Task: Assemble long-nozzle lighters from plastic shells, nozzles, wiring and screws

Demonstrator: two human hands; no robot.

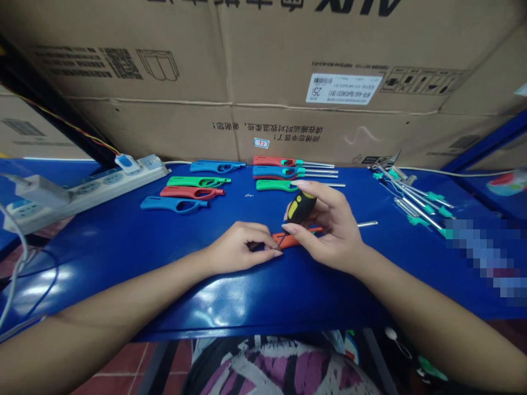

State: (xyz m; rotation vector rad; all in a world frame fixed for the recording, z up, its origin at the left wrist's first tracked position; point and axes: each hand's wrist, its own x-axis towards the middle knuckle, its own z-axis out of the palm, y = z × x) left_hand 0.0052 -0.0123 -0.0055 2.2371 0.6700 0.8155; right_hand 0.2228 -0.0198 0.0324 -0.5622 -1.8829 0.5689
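An orange stick lighter [288,240] lies on the blue tabletop in front of me, its metal tube sticking out to the right. My left hand [249,247] is closed round its left end, fingers pinched near the screwdriver's tip. In my right hand [333,230] is a screwdriver [302,206] with a black and yellow handle, tilted so that its shaft points down and left to the lighter. My right palm hides the lighter's middle. Just beyond, a green lighter [272,185] with a metal tube lies partly behind my right hand. A few tiny screws [249,195] rest left of it.
Blue, red and green lighter bodies [177,204] lie at the left. More lighters with tubes [274,171] lie at the back middle. Metal tubes with green parts [415,200] are piled right. A power strip [102,189] runs along the left; a cardboard box [263,66] stands behind.
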